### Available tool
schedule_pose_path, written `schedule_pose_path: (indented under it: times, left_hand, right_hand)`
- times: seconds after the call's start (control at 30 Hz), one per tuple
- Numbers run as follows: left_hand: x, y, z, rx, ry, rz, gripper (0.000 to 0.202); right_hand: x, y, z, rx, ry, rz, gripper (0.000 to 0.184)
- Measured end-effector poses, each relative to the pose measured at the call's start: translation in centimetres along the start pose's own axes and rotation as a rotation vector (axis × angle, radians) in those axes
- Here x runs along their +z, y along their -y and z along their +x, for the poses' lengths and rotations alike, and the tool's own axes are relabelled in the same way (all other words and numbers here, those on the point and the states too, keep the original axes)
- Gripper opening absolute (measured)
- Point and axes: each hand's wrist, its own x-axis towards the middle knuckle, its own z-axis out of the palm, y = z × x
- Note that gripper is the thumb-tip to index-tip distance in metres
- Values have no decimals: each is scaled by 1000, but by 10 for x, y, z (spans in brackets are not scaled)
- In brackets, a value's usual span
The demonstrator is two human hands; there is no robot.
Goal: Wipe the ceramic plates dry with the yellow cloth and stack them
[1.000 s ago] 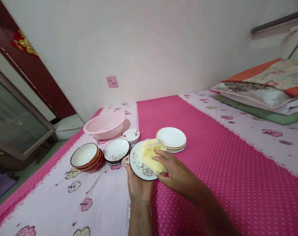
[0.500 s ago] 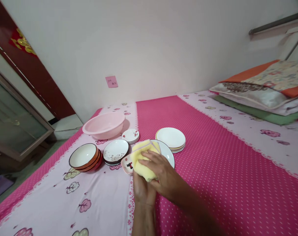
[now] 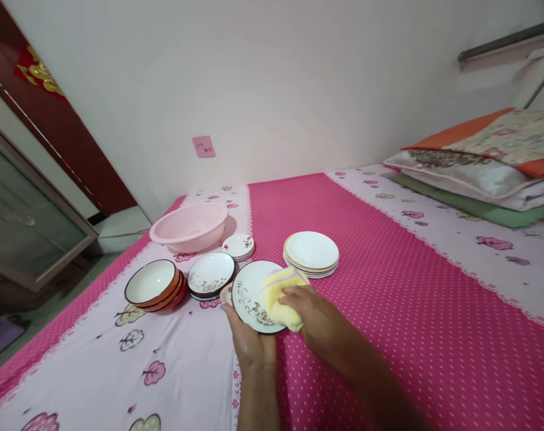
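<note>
A white plate (image 3: 247,290) with a dark rim and a brown flower pattern is tilted up in my left hand (image 3: 254,350), which grips it from below at the near edge. My right hand (image 3: 308,308) is closed on a yellow cloth (image 3: 283,287) and presses it against the plate's right side. The cloth hides that part of the plate. Just behind the plate, a small pink dish (image 3: 226,294) is mostly covered. To its left sits a stack of dark-rimmed patterned plates (image 3: 211,272).
Orange-brown bowls (image 3: 153,286) are stacked at the left, near a pink basin (image 3: 190,226). Small flowered plates (image 3: 238,245) stand behind my hands, and white plates (image 3: 311,250) to the right. Pillows (image 3: 483,164) lie far right on the pink bedspread (image 3: 411,323).
My right hand has drawn the cloth to the right, off the plate's left part. The plate has turned, so its flowered face now shows.
</note>
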Motion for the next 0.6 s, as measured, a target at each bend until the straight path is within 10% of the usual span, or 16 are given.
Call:
schedule_pose_path:
  times: [0.3,0.6]
  left_hand:
    - [-8,-5,-5,-301,205,-75,64]
    - [8,19,-18,-221,138,-64,64]
  right_hand:
    - [19,22,4,-163,-63,164,38]
    - [14,-17,27,128,-99,-69,52]
